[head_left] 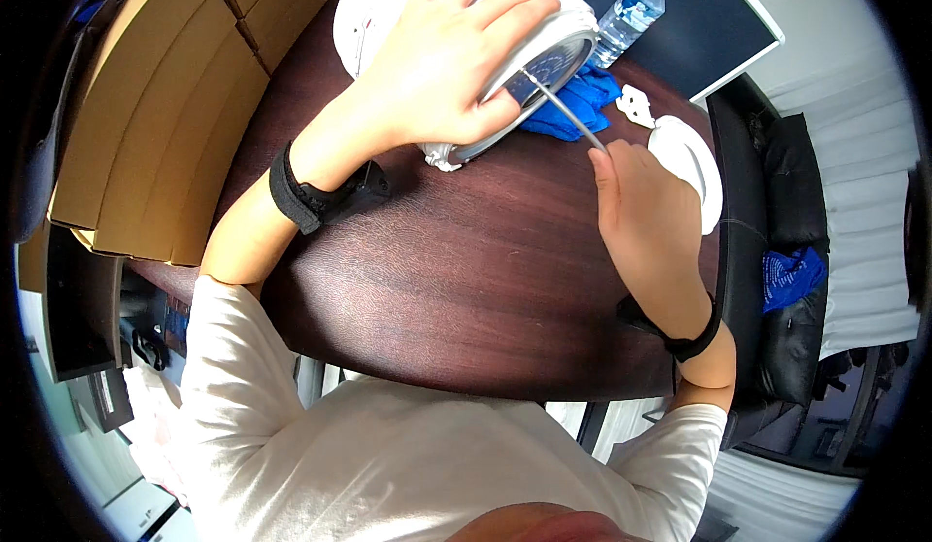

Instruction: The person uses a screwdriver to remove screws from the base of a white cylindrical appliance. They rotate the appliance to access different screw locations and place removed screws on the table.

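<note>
A white rounded appliance [383,22] lies tilted on the dark brown table, its round metal-rimmed opening [558,66] turned toward my right side. My left hand [447,56] is spread over its top, with the thumb down at the rim, holding it. In my right hand [646,217] is a screwdriver with a thin metal shaft [573,119]; the fist hides its handle. The shaft's tip reaches into the opening at the dark inner face, where I cannot make out a screw. A blue cloth [573,105] lies right beside the opening.
Beyond the cloth stands a water bottle [633,17] with a blue cap. A small white bracket [635,105] and a white round cover [687,168] lie at the right. Cardboard boxes [155,124] line the left. A white-edged dark panel [699,32] and black sofa [791,183] are beyond.
</note>
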Demonstrator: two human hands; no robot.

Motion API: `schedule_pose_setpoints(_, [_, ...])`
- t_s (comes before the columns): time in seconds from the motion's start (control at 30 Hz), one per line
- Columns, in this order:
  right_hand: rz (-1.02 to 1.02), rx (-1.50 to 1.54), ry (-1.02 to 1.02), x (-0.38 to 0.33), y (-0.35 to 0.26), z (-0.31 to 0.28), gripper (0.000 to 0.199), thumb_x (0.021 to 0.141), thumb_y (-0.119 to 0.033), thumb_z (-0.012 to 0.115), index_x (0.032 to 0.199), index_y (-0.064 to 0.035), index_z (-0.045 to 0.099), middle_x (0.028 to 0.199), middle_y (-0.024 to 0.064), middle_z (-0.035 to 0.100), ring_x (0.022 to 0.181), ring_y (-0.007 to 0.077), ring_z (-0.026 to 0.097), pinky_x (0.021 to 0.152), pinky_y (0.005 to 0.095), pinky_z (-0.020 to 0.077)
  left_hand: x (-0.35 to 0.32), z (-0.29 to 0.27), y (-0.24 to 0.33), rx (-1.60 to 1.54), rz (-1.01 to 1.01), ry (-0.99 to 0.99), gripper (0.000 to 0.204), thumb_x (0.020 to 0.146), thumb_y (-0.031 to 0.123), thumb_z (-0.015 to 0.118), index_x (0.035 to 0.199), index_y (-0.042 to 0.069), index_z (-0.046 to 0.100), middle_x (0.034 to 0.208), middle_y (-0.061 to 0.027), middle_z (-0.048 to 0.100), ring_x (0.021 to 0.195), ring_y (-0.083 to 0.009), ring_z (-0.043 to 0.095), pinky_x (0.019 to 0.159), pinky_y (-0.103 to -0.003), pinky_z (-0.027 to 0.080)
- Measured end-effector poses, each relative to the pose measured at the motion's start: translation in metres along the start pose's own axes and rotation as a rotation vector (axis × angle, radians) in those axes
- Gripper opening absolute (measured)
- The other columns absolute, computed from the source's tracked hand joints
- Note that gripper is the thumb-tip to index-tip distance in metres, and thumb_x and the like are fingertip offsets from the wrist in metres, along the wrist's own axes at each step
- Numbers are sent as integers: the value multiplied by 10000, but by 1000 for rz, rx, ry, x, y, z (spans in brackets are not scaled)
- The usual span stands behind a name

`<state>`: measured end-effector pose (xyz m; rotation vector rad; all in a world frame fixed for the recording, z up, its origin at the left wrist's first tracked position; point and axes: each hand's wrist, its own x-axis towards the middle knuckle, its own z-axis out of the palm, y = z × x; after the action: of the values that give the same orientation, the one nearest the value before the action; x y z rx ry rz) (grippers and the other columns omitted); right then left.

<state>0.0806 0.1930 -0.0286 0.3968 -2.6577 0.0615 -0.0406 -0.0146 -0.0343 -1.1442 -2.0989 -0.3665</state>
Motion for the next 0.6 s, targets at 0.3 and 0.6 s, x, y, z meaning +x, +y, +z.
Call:
schedule_pose_setpoints(0.3, [566, 1009, -700, 18, 16, -12, 451, 1011, -376, 422, 812, -23, 619, 563, 5, 511, 508, 103, 537, 492, 279, 439, 2, -1, 3, -9, 7, 9, 771, 577, 273, 548, 1321, 85, 474, 1400, -96, 472, 1336, -338, 387, 1051, -664, 222])
schedule_pose_setpoints(0.6, [-1, -3, -19, 8, 12, 15, 362, 931, -333, 584, 672, -89, 516, 566, 84, 557, 470, 275, 579, 421, 369, 431, 1, 3, 4, 6, 5, 36, 791, 576, 264, 538, 1343, 89, 457, 1398, -96, 476, 1331, -341, 387, 1062, -643, 227])
